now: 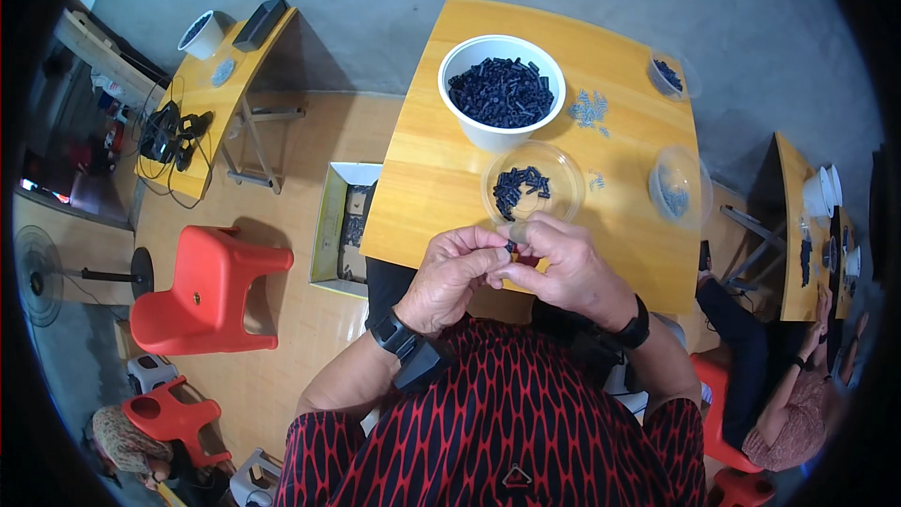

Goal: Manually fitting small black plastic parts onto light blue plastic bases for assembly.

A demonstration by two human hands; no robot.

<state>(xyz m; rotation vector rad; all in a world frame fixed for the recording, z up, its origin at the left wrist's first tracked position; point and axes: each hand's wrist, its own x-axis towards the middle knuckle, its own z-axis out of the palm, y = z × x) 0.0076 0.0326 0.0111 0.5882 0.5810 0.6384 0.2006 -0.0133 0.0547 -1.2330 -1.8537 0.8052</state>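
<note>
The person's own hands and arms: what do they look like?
The left hand and right hand are gloveless. On the left wrist sits a black band with a boxy black piece beside it; on the right, another black band. The short fabric sleeves are black with a red netlike pattern.

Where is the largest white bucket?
In the head view, the largest white bucket stands toward the far left of the central table, just beyond the shallow clear dish.

Bucket (497, 136) blocks beyond dish (567, 184); free lane between dish and nearer bowl (681, 165).
</note>
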